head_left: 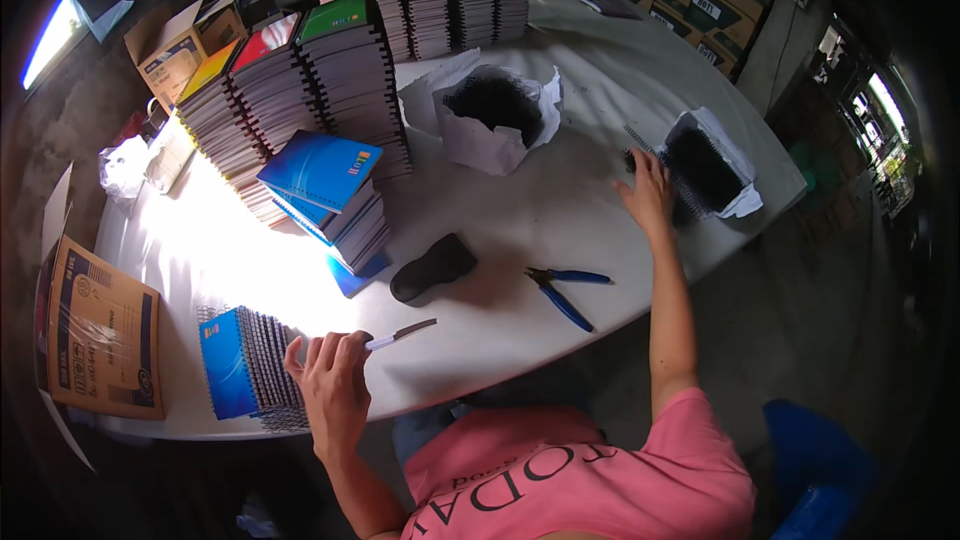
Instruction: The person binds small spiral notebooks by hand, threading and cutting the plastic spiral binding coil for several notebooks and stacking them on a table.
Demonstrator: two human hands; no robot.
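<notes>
Left hand [330, 380] fingers curled in a grip; right hand [650, 195] stretched far forward.

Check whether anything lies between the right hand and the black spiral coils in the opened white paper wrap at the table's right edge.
Nothing visible does. The right hand already rests at the black spiral coils in the white paper wrap, fingertips touching the loose coil at its left edge.

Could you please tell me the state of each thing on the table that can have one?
left hand: closed around a thin tool.
right hand: open, reaching into the black spirals.
blue-handled pliers: lying flat, untouched.
paper wrap: torn open.
blue notebook: closed, beside the left hand.
cardboard box: flaps open.
</notes>
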